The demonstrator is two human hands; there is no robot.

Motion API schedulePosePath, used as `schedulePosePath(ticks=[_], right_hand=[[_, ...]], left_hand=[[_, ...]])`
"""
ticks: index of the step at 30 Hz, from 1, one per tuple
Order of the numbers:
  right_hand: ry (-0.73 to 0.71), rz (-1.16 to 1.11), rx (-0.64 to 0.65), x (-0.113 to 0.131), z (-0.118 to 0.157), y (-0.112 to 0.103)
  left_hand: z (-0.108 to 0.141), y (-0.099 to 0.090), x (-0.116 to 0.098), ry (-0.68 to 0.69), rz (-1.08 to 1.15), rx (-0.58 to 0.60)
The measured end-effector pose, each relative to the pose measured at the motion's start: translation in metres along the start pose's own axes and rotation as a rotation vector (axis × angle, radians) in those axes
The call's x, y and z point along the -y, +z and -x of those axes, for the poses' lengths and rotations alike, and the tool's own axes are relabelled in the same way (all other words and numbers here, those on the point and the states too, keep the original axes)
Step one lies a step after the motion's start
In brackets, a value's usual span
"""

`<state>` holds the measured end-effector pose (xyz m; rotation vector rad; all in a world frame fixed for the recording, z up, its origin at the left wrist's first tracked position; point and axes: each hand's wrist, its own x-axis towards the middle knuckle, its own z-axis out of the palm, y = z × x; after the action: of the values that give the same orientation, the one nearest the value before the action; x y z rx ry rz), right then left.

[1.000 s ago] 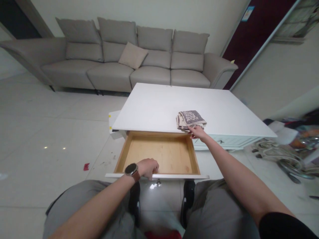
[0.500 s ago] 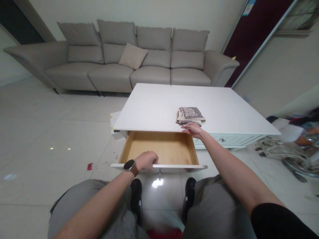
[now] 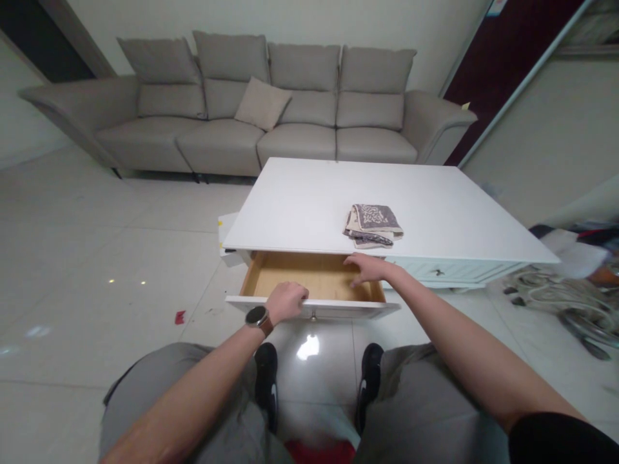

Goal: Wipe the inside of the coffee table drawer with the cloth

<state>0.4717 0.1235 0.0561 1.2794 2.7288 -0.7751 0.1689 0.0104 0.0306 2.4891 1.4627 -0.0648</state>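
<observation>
A wooden drawer (image 3: 314, 274) with a white front stands pulled out of the white coffee table (image 3: 309, 200), and its inside is bare where I can see it. My left hand (image 3: 286, 300), with a watch (image 3: 257, 316) at the wrist, is closed over the top edge of the drawer front, left of the small knob (image 3: 313, 316). Over the drawer's right rear part hovers my right hand (image 3: 367, 267), fingers apart and holding nothing. Just beyond it, a folded brown-and-beige towel (image 3: 374, 222) lies near the tabletop's front edge.
A grey sofa (image 3: 300, 138) with a loose cushion (image 3: 264, 104) lines the wall behind the table. A white box (image 3: 229, 222) sits at the table's left side. Coiled hoses or cables (image 3: 541, 293) lie on the floor at right. A red scrap (image 3: 180, 317) is on the tiles.
My right hand has let go of the towel's front edge and come down toward the drawer. The towel stays on the table, its front fold lying differently. The drawer has slid inward a little.
</observation>
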Motion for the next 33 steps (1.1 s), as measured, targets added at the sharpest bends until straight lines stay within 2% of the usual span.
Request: schedulePosePath(ticks=[3,6,8,10,15,17,20,25,33], right_hand=[[-0.044,0.057,-0.023,0.006,0.002,0.009],[-0.088,0.12,-0.132,0.008,0.001,0.017],[-0.09,0.18,-0.206,0.007,-0.001,0.024],[-0.059,0.245,-0.257,0.005,-0.005,0.033],[0.011,0.369,-0.276,0.0,-0.016,0.048],[0.001,0.389,-0.279,-0.002,-0.018,0.048],[0.008,0.396,-0.301,-0.004,-0.021,0.042],[0.095,0.415,-0.356,0.001,-0.027,0.031],[0.131,0.521,-0.365,0.009,-0.038,0.026]], left_hand=[[-0.006,0.001,0.002,-0.042,-0.057,-0.096],[-0.018,-0.001,0.008,-0.047,-0.114,-0.259],[-0.029,-0.006,0.016,-0.065,-0.156,-0.328],[-0.04,-0.013,0.027,-0.102,-0.197,-0.309],[-0.059,-0.027,0.066,-0.16,-0.259,-0.075],[-0.062,-0.028,0.078,-0.139,-0.259,-0.045],[-0.065,-0.029,0.087,-0.088,-0.234,-0.112],[-0.071,-0.033,0.085,-0.072,-0.207,-0.295],[-0.075,-0.031,0.088,-0.058,-0.224,-0.345]])
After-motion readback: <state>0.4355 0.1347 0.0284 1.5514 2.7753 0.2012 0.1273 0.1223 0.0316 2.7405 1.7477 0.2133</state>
